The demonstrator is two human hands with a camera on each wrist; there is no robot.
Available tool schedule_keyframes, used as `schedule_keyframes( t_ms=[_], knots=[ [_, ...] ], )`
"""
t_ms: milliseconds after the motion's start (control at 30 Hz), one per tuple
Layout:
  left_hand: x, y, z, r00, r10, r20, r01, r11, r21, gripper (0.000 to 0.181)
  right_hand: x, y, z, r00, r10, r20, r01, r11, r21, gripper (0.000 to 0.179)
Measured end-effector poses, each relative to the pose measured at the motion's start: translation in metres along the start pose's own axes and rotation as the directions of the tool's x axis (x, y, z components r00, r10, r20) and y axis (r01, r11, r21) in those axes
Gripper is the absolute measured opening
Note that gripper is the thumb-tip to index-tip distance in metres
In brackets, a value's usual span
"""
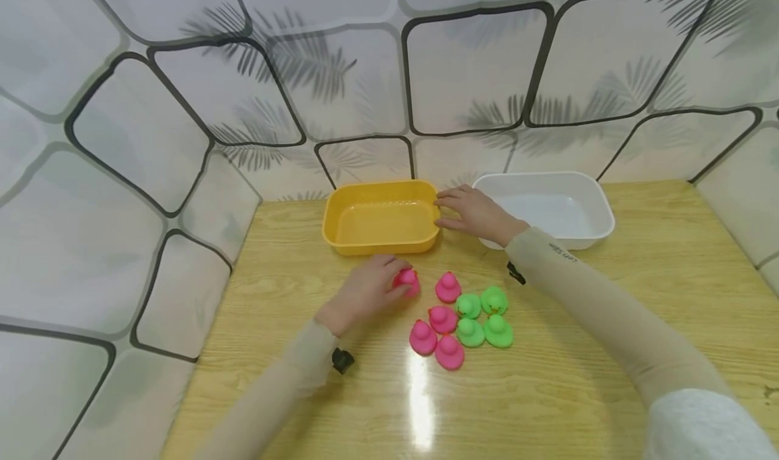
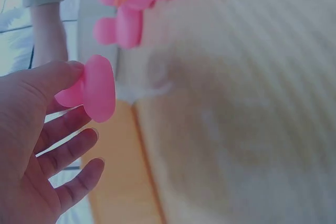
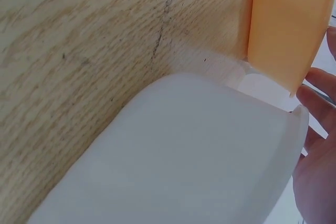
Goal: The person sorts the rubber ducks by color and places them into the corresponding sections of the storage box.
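My left hand (image 1: 366,289) pinches a pink rubber duck (image 1: 408,282) just in front of the yellow tub (image 1: 333,237). In the left wrist view, thumb and forefinger grip this duck (image 2: 100,88), its flat base facing away from the palm, while the other fingers spread loosely. My right hand (image 1: 477,213) reaches across the white tub's left end, with extended fingers at the yellow tub's right rim. The right wrist view shows those fingertips (image 3: 310,95) right by that rim, beyond the white tub (image 3: 173,150).
Several pink ducks (image 1: 442,319) sit grouped on the wooden table (image 1: 535,399), beside several green ducks (image 1: 498,331). The white tub (image 1: 584,237) stands right of the yellow one. A patterned wall covering (image 1: 365,61) rises behind both tubs and along the left side.
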State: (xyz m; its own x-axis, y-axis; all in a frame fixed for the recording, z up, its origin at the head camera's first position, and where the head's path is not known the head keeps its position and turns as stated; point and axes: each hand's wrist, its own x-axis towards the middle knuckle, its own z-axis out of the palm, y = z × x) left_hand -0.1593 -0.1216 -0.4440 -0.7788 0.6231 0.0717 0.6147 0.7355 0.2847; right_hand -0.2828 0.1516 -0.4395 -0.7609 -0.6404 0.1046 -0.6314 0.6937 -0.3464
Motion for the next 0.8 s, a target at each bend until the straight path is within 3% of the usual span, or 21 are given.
schedule_keyframes(
  t_ms=[400, 533, 800],
  knots=[
    [0.002, -0.023, -0.041, 0.988, 0.063, -0.140, -0.056, 0.997, 0.054, 0.033, 0.002, -0.003, -0.004, 1.000, 0.014, -0.004, -0.014, 1.000, 0.006, 0.055],
    [0.003, -0.028, -0.050, 0.989, 0.066, -0.134, -0.058, 0.996, 0.063, 0.033, 0.001, -0.004, -0.004, 1.000, 0.024, 0.003, -0.024, 1.000, 0.013, 0.054],
    [0.009, -0.036, -0.065, 0.995, 0.006, -0.102, -0.001, 0.999, 0.044, 0.033, 0.002, -0.004, -0.001, 1.000, 0.029, -0.005, -0.029, 0.999, 0.017, 0.053]
  ],
)
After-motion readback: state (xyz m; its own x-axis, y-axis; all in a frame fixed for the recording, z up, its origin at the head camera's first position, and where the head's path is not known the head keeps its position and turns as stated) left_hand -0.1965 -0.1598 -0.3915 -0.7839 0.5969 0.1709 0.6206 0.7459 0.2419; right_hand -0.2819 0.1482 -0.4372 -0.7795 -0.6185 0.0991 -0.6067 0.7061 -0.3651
